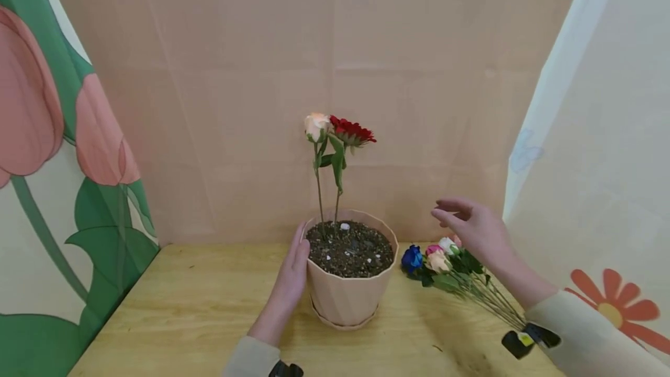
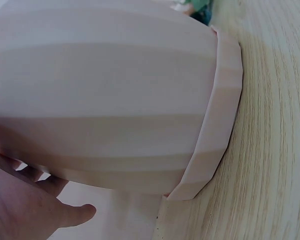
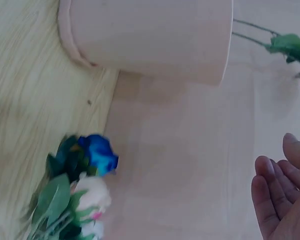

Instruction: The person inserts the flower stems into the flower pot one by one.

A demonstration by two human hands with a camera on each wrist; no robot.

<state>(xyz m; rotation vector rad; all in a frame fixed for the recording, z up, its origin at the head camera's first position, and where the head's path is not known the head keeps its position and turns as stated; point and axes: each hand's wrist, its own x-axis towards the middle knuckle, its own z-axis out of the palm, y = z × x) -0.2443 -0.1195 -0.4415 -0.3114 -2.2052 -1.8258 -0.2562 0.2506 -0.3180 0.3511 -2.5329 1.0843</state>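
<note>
A pale pink flower pot (image 1: 348,298) filled with dark soil (image 1: 356,249) stands on its saucer (image 1: 342,326) in the head view. A peach-white rose (image 1: 316,127) and a red flower (image 1: 353,131) stand upright in the soil, toward its back left. My left hand (image 1: 293,263) rests against the pot's left side; its fingers lie along the wall in the left wrist view. My right hand (image 1: 478,231) hovers above the loose flowers with fingers bent loosely and nothing between them. Below it lies a bunch of artificial roses (image 1: 439,260), with a blue rose (image 3: 99,154) at one end.
The wooden table (image 1: 209,313) carries the pot in the middle and the bunch to its right, stems (image 1: 497,301) pointing toward the front right. A plain pinkish backdrop (image 1: 251,103) hangs behind. Flower-printed cloths (image 1: 47,237) flank both sides.
</note>
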